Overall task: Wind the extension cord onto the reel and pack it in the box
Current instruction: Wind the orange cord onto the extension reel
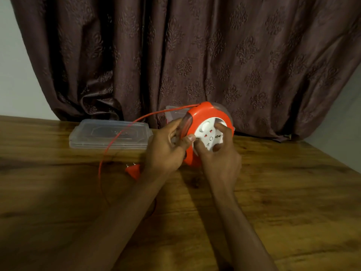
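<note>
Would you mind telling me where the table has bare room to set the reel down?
The table is bare to the right of the right hand, out to its far edge, and along the near edge. It is crowded left of the reel: the clear box, the looping cord and the plug beside the left hand.

We see a wooden table bearing a clear plastic lid, an orange plug and loose cord.
</note>
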